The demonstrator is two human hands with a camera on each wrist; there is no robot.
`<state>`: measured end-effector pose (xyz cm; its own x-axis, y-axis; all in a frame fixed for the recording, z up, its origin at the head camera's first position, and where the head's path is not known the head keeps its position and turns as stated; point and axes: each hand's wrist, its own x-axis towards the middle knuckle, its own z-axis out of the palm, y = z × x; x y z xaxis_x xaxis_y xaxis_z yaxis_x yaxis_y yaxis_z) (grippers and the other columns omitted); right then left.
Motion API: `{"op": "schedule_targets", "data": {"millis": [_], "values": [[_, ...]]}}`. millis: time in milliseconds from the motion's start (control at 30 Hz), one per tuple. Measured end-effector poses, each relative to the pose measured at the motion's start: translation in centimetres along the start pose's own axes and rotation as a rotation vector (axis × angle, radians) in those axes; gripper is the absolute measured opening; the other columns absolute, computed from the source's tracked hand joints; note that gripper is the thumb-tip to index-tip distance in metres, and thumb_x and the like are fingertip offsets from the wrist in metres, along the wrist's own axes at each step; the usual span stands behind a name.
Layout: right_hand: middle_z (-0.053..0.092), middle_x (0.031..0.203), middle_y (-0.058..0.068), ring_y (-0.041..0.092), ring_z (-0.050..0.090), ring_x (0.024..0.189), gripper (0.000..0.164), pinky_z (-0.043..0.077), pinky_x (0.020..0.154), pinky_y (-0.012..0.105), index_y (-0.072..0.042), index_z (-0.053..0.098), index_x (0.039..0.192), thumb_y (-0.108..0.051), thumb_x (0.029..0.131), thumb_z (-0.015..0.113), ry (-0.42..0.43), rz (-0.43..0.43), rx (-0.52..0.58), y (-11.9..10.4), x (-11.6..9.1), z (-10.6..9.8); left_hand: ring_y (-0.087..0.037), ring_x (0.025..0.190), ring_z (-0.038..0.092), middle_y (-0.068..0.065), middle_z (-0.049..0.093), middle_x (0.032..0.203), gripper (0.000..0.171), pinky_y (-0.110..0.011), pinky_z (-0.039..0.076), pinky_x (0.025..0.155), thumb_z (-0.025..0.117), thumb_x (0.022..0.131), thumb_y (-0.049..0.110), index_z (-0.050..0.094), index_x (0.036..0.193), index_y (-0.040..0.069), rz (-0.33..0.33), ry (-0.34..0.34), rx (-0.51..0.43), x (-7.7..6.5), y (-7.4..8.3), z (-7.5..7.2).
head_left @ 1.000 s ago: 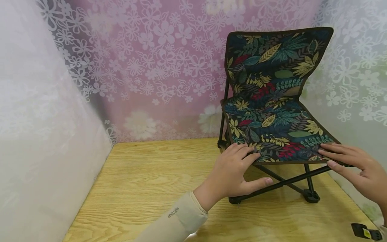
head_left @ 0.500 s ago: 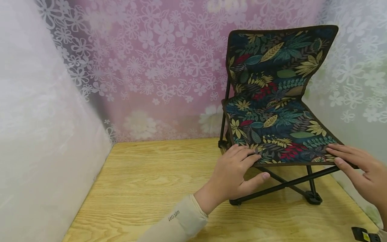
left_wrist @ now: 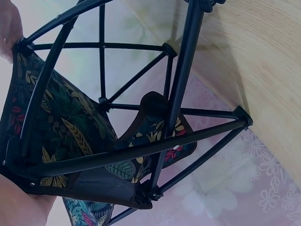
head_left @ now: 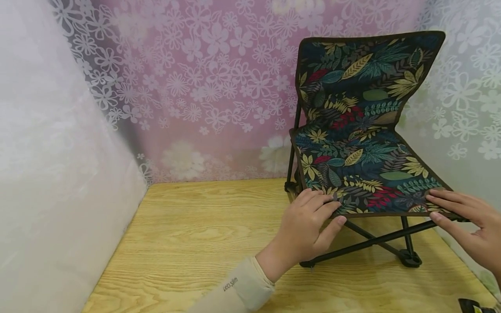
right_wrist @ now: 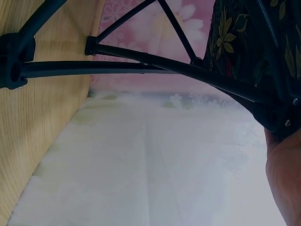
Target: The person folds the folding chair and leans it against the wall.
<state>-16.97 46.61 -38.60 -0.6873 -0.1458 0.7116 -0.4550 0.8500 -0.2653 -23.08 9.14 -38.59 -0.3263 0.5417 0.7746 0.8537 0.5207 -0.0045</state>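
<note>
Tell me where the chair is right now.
In the head view, the chair stands on the right side of the wood-grain table, with the left hand and right hand at its seat's front corners.

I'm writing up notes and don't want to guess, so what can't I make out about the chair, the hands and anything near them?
Head view: the patch of the chair under the left hand, covered by it.
Head view: the black object at lower right, cut off by the bottom edge.
Left wrist view: much of the left hand, cut off by the left edge.
Right wrist view: much of the right hand, cut off by the right edge.
</note>
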Motion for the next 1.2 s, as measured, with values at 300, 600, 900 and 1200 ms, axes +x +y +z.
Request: {"op": "schedule_targets", "data": {"millis": [300, 600, 900, 1200], "values": [[0.043, 0.157, -0.033, -0.013, 0.03, 0.152, 0.042, 0.015, 0.129, 0.02, 0.006, 0.068, 0.137, 0.006, 0.095, 0.071, 0.012, -0.021, 0.007, 0.17, 0.13, 0.21, -0.013, 0.127, 0.066, 0.003, 0.076, 0.127, 0.036, -0.028, 0.04, 0.123, 0.05, 0.112, 0.038, 0.079, 0.126, 0.02, 0.003, 0.021, 0.02, 0.02, -0.2, 0.2], [0.044, 0.156, -0.033, -0.012, 0.032, 0.152, 0.042, 0.016, 0.128, 0.018, 0.007, 0.068, 0.135, 0.006, 0.094, 0.072, 0.028, -0.021, 0.021, -0.19, -0.11, 0.33, -0.014, 0.13, 0.066, 0.003, 0.076, 0.13, 0.038, -0.027, 0.037, 0.126, 0.053, 0.111, 0.042, 0.078, 0.128, 0.019, -0.02, 0.006, -0.04, -0.2, -0.32, 0.36], [0.04, 0.158, -0.035, -0.013, 0.027, 0.154, 0.046, 0.013, 0.131, 0.022, 0.003, 0.065, 0.141, 0.004, 0.096, 0.072, -0.002, -0.017, -0.021, -0.38, -0.23, -0.4, -0.011, 0.131, 0.064, 0.005, 0.075, 0.132, 0.038, -0.025, 0.035, 0.126, 0.049, 0.112, 0.041, 0.077, 0.13, 0.022, -0.003, -0.016, 0.003, 0.05, 0.01, 0.25], [0.041, 0.157, -0.034, -0.012, 0.029, 0.153, 0.046, 0.014, 0.128, 0.017, 0.005, 0.066, 0.14, 0.006, 0.094, 0.072, -0.012, -0.038, -0.014, -0.33, -0.02, -0.28, -0.012, 0.126, 0.067, 0.004, 0.076, 0.128, 0.037, -0.026, 0.041, 0.122, 0.051, 0.112, 0.04, 0.08, 0.125, 0.021, 0.021, 0.053, 0.036, -0.21, -0.11, 0.45]]}}
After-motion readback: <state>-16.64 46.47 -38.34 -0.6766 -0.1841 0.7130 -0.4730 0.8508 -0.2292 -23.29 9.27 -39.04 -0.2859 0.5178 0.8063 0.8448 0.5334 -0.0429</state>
